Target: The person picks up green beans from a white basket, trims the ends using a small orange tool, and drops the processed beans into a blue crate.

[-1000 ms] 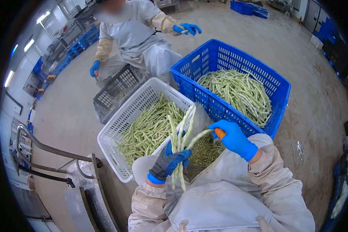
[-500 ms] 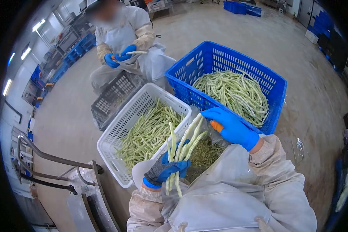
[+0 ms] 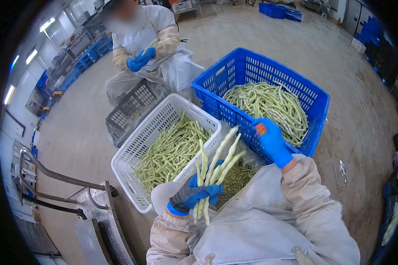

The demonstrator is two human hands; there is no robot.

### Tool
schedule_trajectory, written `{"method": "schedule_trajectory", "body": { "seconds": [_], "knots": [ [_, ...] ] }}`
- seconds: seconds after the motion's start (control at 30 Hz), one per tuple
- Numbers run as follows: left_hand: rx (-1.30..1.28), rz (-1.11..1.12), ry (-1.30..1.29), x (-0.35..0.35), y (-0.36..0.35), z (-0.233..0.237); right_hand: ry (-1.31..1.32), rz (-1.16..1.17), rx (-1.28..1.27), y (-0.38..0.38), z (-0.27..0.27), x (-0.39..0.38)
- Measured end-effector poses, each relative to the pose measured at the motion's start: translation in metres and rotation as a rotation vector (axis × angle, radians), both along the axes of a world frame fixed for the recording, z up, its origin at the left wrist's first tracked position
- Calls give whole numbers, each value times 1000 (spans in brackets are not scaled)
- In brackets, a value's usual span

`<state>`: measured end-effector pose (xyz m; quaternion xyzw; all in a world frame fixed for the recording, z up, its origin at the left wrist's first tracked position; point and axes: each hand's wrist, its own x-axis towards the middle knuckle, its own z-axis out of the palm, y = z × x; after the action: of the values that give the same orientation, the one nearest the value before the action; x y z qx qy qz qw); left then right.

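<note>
While the left hand (image 3: 195, 194) clasps beans (image 3: 219, 153) (several), the right hand (image 3: 273, 140) hovers.

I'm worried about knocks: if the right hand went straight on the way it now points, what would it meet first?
Most likely the near rim of the blue crate; depth is unclear, so the right hand might instead pass over it, above the green beans inside.

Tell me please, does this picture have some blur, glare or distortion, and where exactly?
Head view: the right hand is smeared, while the left hand and the beans in it look sharper; head view: the ceiling lights at the upper left are washed out; head view: strong wide-angle bowing, with the corners black.
</note>
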<state>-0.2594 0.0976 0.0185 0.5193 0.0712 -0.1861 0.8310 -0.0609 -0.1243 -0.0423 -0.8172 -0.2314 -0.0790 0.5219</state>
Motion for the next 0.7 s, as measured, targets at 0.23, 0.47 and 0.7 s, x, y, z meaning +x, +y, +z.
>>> {"method": "schedule_trajectory", "body": {
  "seconds": [0.23,0.47,0.7],
  "knots": [
    [65,-61,1,2,11,-4,-260,281,-16,-12,29,-1],
    [98,-149,-9,6,12,4,-273,493,-173,0,58,-6],
    [64,-120,38,2,12,3,-439,420,-415,-1,54,-9]
  ]
}}
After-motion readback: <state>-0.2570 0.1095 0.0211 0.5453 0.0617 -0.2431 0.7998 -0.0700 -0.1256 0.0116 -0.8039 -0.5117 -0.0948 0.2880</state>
